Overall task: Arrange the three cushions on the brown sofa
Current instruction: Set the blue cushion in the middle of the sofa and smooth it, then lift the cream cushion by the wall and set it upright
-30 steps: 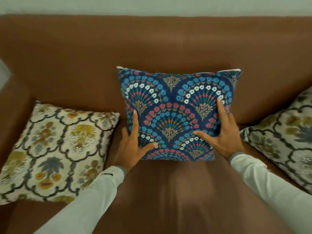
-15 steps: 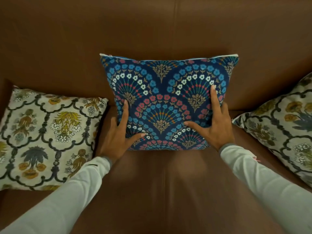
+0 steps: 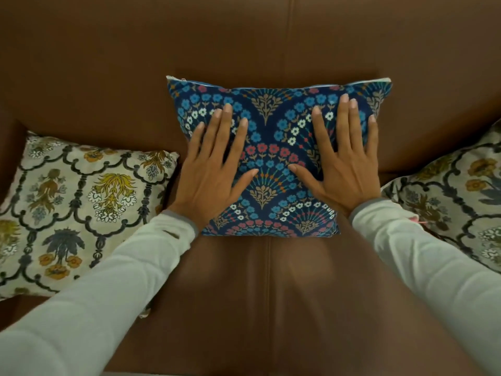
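A blue cushion (image 3: 273,147) with a fan-and-flower print leans upright against the backrest at the middle of the brown sofa (image 3: 271,294). My left hand (image 3: 214,172) lies flat on its left half, fingers spread. My right hand (image 3: 344,164) lies flat on its right half, fingers spread too. Neither hand grips the fabric. A cream floral cushion (image 3: 78,210) rests at the left end of the seat. A second cream floral cushion (image 3: 455,207) leans at the right end, partly cut off by the frame edge.
The sofa's backrest (image 3: 244,44) fills the top of the view. A seam (image 3: 269,280) runs down the bare seat in front of the blue cushion. The left armrest (image 3: 10,147) rises beside the left cushion.
Both hands have left the blue cushion's lower sides and now lie flat on its front face. The view has come closer and tilted down.
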